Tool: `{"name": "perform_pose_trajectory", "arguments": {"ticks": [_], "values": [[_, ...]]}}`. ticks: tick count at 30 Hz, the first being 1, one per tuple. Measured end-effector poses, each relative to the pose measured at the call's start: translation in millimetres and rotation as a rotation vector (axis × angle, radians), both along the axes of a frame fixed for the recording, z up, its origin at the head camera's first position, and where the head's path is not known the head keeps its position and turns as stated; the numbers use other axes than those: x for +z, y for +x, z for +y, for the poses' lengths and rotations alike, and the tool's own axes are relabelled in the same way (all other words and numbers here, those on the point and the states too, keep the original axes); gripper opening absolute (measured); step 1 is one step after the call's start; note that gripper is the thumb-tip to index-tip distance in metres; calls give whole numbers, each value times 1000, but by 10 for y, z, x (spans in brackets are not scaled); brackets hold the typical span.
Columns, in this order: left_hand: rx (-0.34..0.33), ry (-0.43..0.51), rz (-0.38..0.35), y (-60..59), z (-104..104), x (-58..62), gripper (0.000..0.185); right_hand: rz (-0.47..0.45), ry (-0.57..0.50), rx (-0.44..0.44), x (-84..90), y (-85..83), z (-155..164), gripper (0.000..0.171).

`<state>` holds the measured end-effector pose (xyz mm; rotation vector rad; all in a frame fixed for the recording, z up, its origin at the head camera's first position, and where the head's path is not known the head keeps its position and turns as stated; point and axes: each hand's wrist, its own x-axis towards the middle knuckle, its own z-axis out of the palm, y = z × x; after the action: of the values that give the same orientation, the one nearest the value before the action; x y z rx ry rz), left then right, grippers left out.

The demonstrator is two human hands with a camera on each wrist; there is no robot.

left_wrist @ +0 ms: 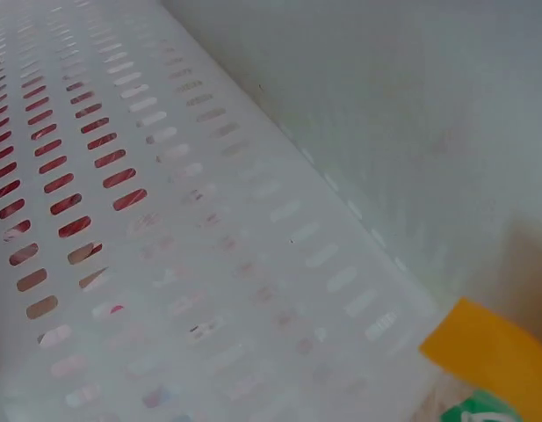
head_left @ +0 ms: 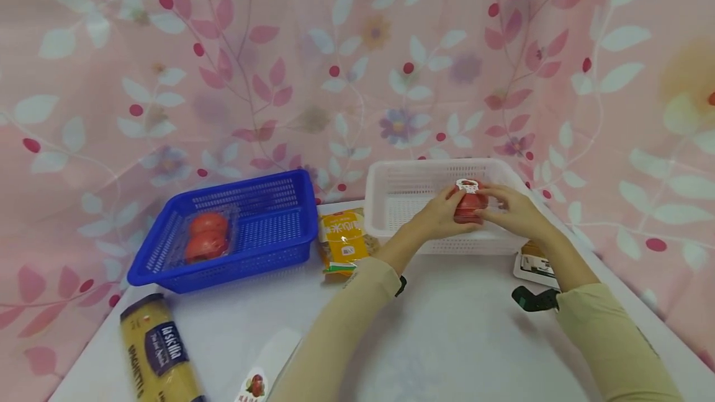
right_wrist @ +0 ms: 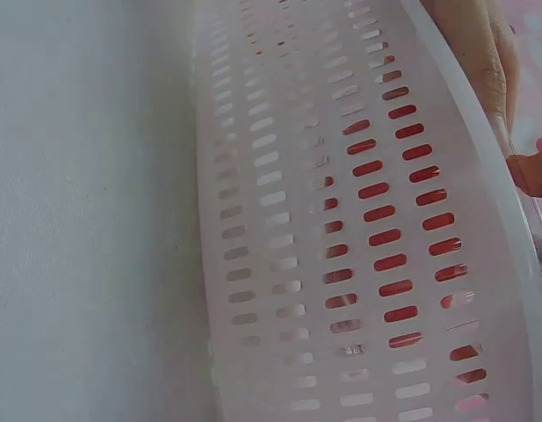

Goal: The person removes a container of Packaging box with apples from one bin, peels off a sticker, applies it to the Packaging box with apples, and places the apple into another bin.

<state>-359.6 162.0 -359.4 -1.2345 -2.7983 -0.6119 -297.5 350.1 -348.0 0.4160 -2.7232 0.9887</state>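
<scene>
We hold the wrapped tomato pack (head_left: pixel 469 203) over the white basket (head_left: pixel 391 203), left hand (head_left: pixel 441 214) and right hand (head_left: pixel 511 209) curled round its two ends. We judge it light, slippery in its film and easily bruised, so best cradled at the ends.

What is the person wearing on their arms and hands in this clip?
Both arms wear long, pale beige sleeves ending at the wrists. The left hand and right hand are bare, with no gloves. A dark strap or device shows under the right sleeve, and a smaller dark piece under the left sleeve.
</scene>
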Motion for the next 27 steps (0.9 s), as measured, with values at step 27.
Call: {"name": "perform_pose_trajectory", "arguments": {"ticks": [27], "values": [[-13, -140, -211, -126, 67, -25, 65, -199, 103, 22, -108, -142, 88, 62]]}}
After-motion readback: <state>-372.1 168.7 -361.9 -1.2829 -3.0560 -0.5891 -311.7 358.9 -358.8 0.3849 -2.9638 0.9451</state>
